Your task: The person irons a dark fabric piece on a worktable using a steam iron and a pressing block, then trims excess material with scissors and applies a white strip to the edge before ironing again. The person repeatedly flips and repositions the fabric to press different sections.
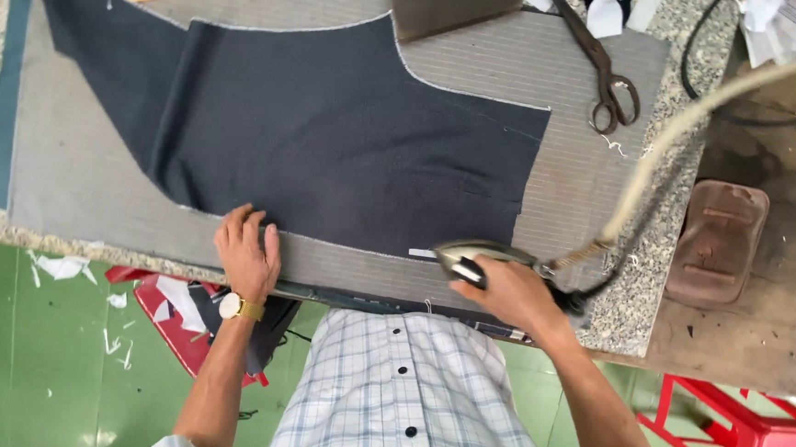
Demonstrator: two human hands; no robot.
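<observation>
Dark cloth (330, 136) lies spread flat across the grey tabletop (78, 186). Left hand (247, 251), fingers spread, pins its near edge; right hand (504, 290) is clamped around the iron (470, 255) at the near right. Best to glide slowly, keeping the cloth taut.

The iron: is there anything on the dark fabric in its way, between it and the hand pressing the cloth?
Nothing visible. The iron, held by the right hand, sits at the dark fabric's near edge; the left hand lies flat further along.

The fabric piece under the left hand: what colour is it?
Dark navy, almost black, with a pale edge line; the fabric piece shows best in the head view, the only one.
</observation>
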